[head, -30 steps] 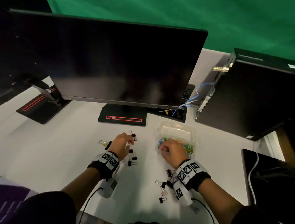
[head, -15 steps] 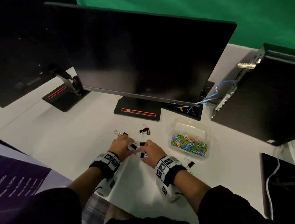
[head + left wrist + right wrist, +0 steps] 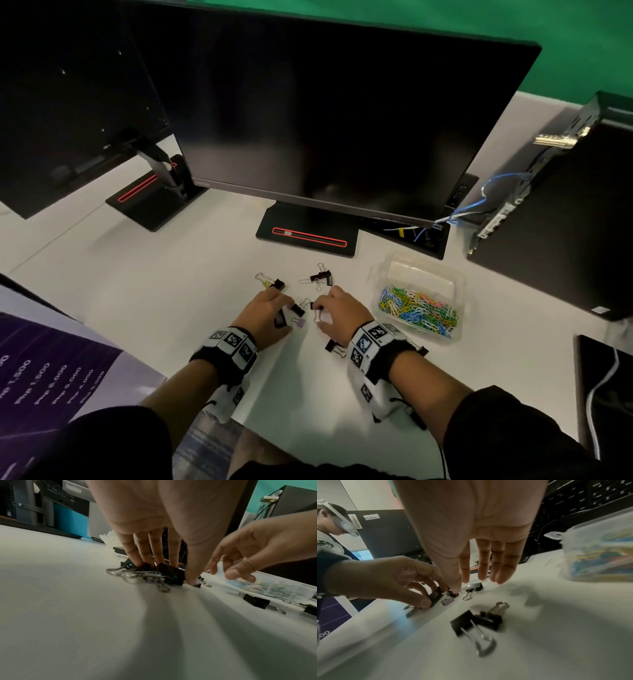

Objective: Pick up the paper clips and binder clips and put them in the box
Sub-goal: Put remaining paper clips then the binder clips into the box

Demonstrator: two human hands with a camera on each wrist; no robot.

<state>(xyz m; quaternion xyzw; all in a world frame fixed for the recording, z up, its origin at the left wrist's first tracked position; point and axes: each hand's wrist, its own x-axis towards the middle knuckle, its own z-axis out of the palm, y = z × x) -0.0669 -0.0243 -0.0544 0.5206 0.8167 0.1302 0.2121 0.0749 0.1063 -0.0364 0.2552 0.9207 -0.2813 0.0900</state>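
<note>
My left hand (image 3: 284, 308) sits on a small heap of black binder clips (image 3: 297, 308), fingers and thumb curled round them; the left wrist view shows my left hand (image 3: 168, 573) with fingertips behind the heap (image 3: 154, 573) and the thumb in front. My right hand (image 3: 322, 308) hovers beside it with its fingers nearly straight. In the right wrist view, my right hand (image 3: 467, 584) has its thumb tip on a small clip. A tiny purple clip (image 3: 447, 601) lies between the hands. The clear plastic box (image 3: 424, 263) of coloured paper clips stands to the right.
More loose binder clips lie at the far side (image 3: 320, 277), at the far left (image 3: 270, 281) and under my right wrist (image 3: 477, 622). A monitor base (image 3: 305, 234) stands behind, a black computer case (image 3: 565, 205) at right, a purple sheet (image 3: 44, 370) at left. Another person (image 3: 332, 524) is nearby.
My right hand left the box and moved left to the clips beside my left hand. My left hand drew back onto the near heap and closed round it.
</note>
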